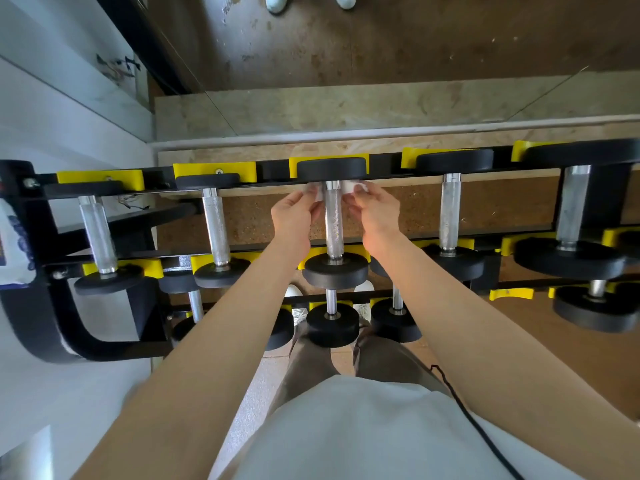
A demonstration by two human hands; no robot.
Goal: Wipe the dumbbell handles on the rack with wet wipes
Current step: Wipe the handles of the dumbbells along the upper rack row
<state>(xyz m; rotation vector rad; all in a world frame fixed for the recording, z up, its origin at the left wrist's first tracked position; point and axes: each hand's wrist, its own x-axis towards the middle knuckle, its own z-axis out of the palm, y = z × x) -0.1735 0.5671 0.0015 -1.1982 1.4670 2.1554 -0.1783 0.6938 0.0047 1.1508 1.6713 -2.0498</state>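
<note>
A black rack with yellow cradles carries several dumbbells on its top row. The middle dumbbell has a knurled steel handle between two black heads. A white wet wipe passes behind the far end of that handle. My left hand pinches the wipe's left end and my right hand pinches its right end, one hand on each side of the handle. Most of the wipe is hidden by my fingers and the handle.
Neighbouring handles stand at the left and right, with a bigger dumbbell at far right. Smaller dumbbells fill the lower row near my legs. A mirror rises behind the rack, a white wall at left.
</note>
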